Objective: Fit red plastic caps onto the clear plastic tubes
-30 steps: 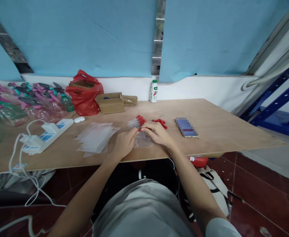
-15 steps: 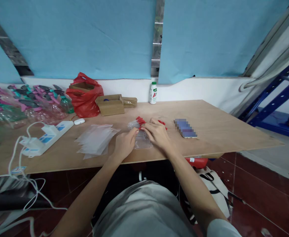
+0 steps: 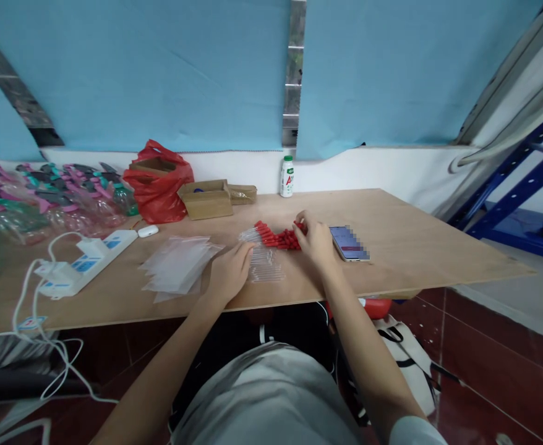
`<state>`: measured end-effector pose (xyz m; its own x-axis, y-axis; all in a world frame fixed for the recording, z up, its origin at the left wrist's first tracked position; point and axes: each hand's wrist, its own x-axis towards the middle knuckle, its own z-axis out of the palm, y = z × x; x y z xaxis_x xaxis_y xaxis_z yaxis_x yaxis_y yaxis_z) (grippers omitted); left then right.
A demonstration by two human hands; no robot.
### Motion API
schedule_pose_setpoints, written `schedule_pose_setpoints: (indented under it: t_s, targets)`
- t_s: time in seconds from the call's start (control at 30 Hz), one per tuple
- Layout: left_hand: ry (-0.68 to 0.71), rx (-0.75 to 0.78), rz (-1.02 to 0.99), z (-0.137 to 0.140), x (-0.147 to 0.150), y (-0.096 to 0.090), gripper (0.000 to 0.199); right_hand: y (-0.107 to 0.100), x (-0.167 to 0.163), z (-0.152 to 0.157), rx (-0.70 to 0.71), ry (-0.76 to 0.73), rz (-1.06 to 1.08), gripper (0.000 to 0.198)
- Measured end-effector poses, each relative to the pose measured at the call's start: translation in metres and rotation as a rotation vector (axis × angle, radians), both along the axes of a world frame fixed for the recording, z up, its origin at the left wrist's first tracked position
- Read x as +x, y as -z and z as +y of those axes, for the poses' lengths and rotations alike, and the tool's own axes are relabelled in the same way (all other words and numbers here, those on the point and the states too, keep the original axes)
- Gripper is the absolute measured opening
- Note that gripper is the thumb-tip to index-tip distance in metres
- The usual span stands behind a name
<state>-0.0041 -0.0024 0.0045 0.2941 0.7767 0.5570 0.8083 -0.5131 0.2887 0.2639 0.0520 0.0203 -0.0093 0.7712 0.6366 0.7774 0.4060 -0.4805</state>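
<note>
My left hand [image 3: 229, 270] rests at the left side of a row of thin clear tubes [image 3: 266, 266], its fingers closed together. Whatever its fingertips hold is too small to make out. My right hand [image 3: 318, 244] has its thumb and fingers curled at the right end of a pile of small red caps [image 3: 289, 239], pinching at them. Several clear tubes with red ends [image 3: 263, 231] lie bunched just beyond my left fingertips. Left of my left hand, a fanned stack of clear plastic bags [image 3: 181, 266] lies flat.
A phone [image 3: 349, 243] lies right of my right hand. Behind stand a white bottle [image 3: 287, 178], an open cardboard box [image 3: 206, 201] and a red plastic bag [image 3: 160, 191]. A power strip [image 3: 90, 262], earphone case [image 3: 148, 231] and several spray bottles [image 3: 76, 207] occupy the left.
My hands were together over the tubes and have parted. The right hand has moved right to the red caps, uncovering more of the pile; the left has shifted slightly left.
</note>
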Motion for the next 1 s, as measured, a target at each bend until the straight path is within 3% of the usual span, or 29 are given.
schedule_pose_setpoints:
  t_s: [0.17,0.47,0.7,1.0]
  targets:
    - [0.047,0.04,0.057,0.002,0.0,0.001,0.039,-0.001,-0.005,-0.003,-0.014,-0.091,-0.075,0.024]
    - [0.107,0.054,0.133,0.014,0.0,0.01,0.036,-0.009,-0.01,-0.012,-0.172,0.027,-0.303,0.035]
    - [0.046,0.016,0.046,0.011,0.002,0.007,0.019,-0.004,-0.012,-0.011,-0.229,0.02,-0.391,0.036]
    - [0.073,0.017,0.094,0.011,0.001,0.006,0.023,0.004,-0.013,-0.007,-0.138,-0.075,-0.462,0.036]
